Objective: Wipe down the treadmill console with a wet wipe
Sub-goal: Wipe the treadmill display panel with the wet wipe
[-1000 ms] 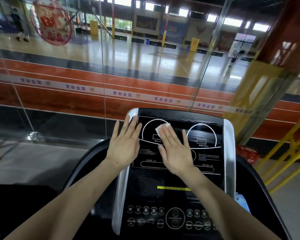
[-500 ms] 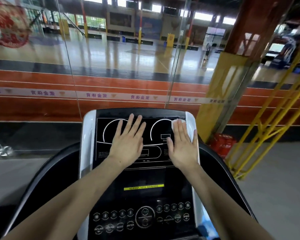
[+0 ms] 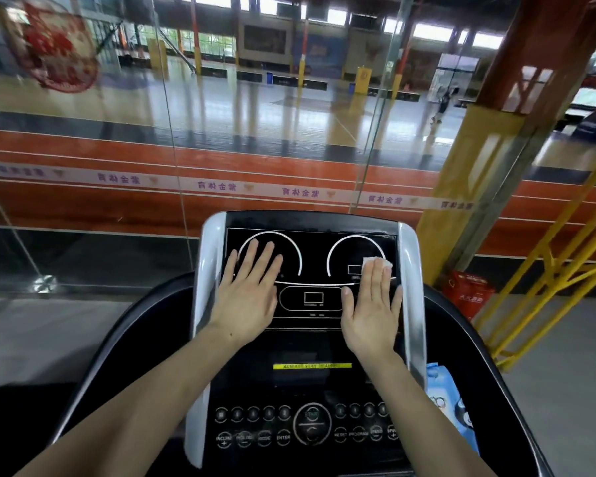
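The black treadmill console [image 3: 310,342] with silver side trims fills the lower middle of the view. My right hand [image 3: 370,309] lies flat on the right part of the display and presses a white wet wipe [image 3: 375,262] under its fingers; only the wipe's top edge shows past the fingertips, by the right dial ring. My left hand [image 3: 250,297] rests flat with fingers spread on the left dial ring, holding nothing. A row of round buttons [image 3: 307,428] lies below, near me.
A blue and white wipes pack [image 3: 451,407] sits in the right side tray of the console. A glass wall [image 3: 172,149] stands just behind the console. Yellow railings [image 3: 547,270] and a red box [image 3: 467,292] are to the right.
My right hand has slid the wipe from the left dial across to the right edge of the display, then a little downward. My left hand moved onto the left dial.
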